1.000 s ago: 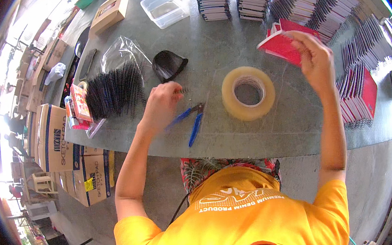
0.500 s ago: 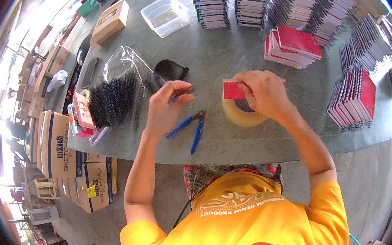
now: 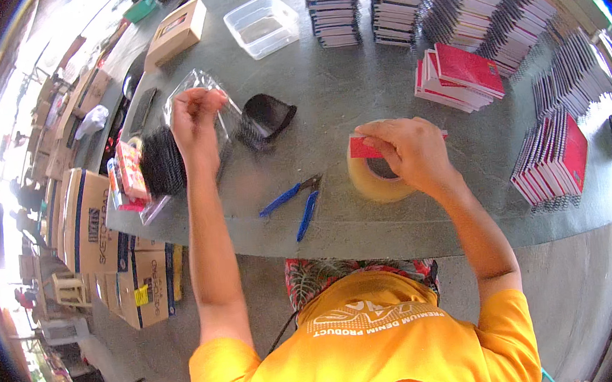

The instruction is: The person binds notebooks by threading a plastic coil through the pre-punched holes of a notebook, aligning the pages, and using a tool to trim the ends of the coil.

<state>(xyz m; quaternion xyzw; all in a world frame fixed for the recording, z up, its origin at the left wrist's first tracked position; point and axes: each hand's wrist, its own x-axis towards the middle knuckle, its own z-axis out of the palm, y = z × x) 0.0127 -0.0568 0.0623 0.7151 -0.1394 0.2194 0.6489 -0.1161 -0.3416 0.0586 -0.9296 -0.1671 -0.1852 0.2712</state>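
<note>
Light: bright daylight, strongest from the upper left
Glare: upper left rim washed out, sheen on the clear bag (image 3: 200, 105)
Shadows: soft and short on the table (image 3: 327, 102)
Focus: centre sharp
Edges: fisheye bending, black corners

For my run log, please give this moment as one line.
left hand: at clear bag | right hand: red booklet on tape roll | pliers: idle

Red notebook (image 3: 365, 147) — mostly covered by the right hand (image 3: 410, 154) resting on the tape roll (image 3: 377, 174); only one corner shows. Tape roll: far rim hidden under the same hand. Left hand (image 3: 194, 121), left of the tape roll — fingertips pinch something over the clear bag (image 3: 200, 102), too small to identify. Notebook stacks (image 3: 406, 0) beyond the tape roll: tops cut off by the picture's upper edge.
</note>
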